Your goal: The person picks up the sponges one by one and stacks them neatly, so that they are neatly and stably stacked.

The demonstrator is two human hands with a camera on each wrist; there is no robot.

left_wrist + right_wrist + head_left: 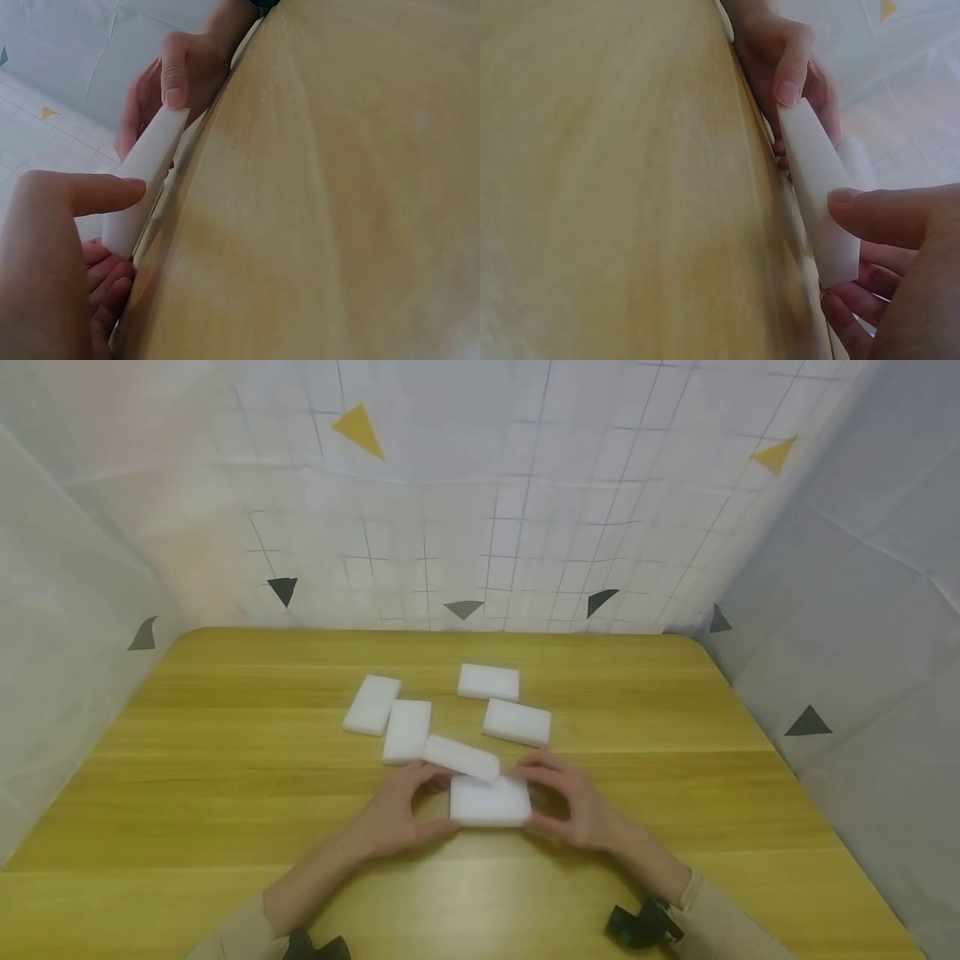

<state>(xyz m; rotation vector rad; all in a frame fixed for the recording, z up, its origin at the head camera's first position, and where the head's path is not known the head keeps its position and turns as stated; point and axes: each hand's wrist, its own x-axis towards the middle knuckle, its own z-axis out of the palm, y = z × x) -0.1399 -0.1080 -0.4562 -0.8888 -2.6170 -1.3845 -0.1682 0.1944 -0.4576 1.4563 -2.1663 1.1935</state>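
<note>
Both hands hold a white rectangular sponge [490, 803] by its two short ends, low over the table. My left hand [399, 810] pinches its left end, thumb on the near side and fingers beyond. At its right end, my right hand [576, 803] grips it the same way. In both wrist views the held sponge [142, 180] [821, 191] appears slanted between the thumbs and fingers. Just past it a second white sponge [461, 757] lies askew, seemingly overlapping its far edge; whether they touch is unclear.
Farther back on the wooden table [225, 760] lie two white sponges at the left, one [372, 704] beside another [407, 731]. Two more, one [488, 682] behind the other [517, 722], lie to the right. White patterned cloth [465, 527] surrounds the table's back and sides.
</note>
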